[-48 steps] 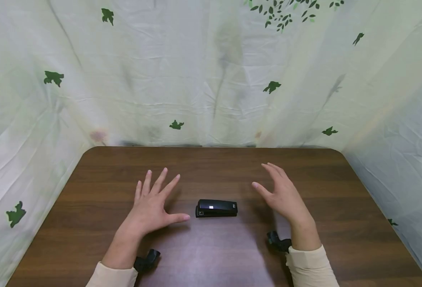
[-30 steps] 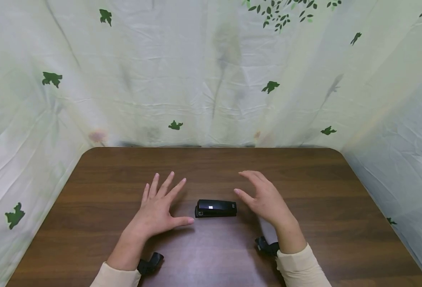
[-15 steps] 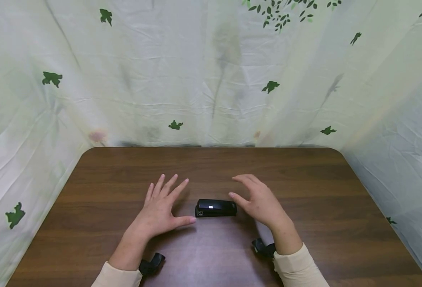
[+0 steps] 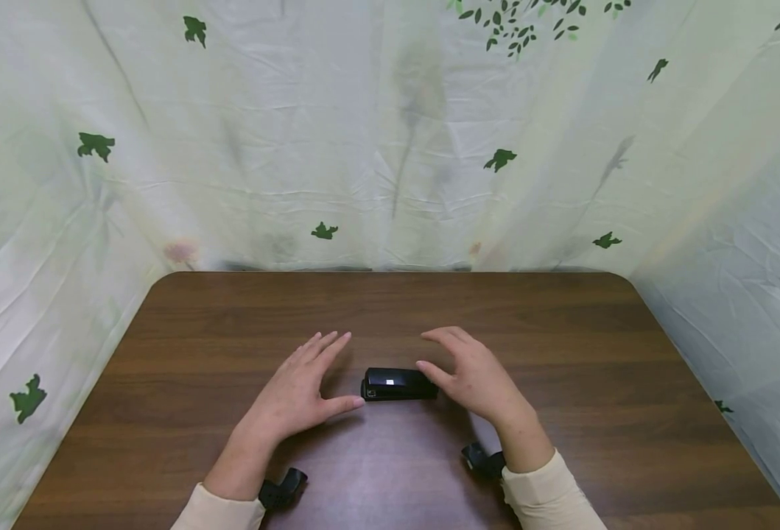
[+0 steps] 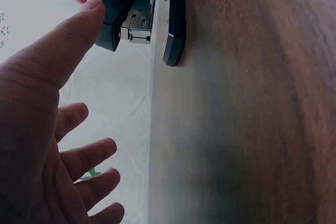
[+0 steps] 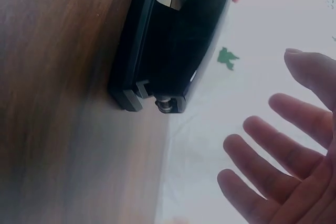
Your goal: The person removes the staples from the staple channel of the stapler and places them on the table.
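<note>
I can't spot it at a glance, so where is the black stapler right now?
In the head view the stapler lies flat on the brown table, near its middle, between the left hand and the right hand.

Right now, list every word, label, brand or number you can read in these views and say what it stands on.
No text can be read in any view.
Small pale label on top of the black stapler: too small and blurred to read.
Wrist views: no lettering shows on the stapler.
Curtain: only green leaf shapes, no words.
</note>
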